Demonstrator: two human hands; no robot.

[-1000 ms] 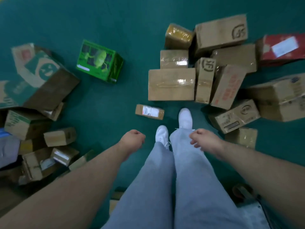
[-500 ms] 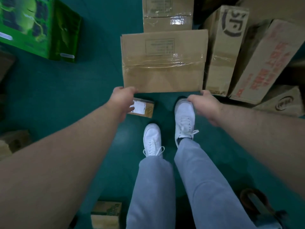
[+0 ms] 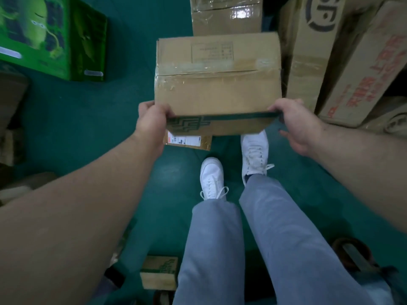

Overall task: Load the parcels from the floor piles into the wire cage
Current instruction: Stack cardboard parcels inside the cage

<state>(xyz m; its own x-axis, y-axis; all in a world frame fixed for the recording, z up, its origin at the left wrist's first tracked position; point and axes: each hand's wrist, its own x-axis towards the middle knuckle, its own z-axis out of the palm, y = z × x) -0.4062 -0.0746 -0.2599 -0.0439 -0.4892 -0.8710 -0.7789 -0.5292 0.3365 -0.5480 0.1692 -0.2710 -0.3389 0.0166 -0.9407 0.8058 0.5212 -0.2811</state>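
Note:
A wide taped cardboard box (image 3: 218, 84) is tipped up off the green floor, its near edge raised toward me and a green printed band showing on its underside. My left hand (image 3: 152, 123) grips its near left corner and my right hand (image 3: 295, 124) grips its near right corner. A small flat parcel with a white label (image 3: 189, 140) lies on the floor just under the box's raised edge. The wire cage is not in view.
Tall cardboard boxes (image 3: 308, 51) and one with red print (image 3: 370, 71) crowd the right. Another brown box (image 3: 226, 16) sits behind the held one. A green printed box (image 3: 50, 36) lies far left. A small box (image 3: 159, 272) sits behind my white shoes (image 3: 211, 178).
I bent down toward the pile. Both hands reached the wide box's near corners, closed on them and lifted its near edge off the floor.

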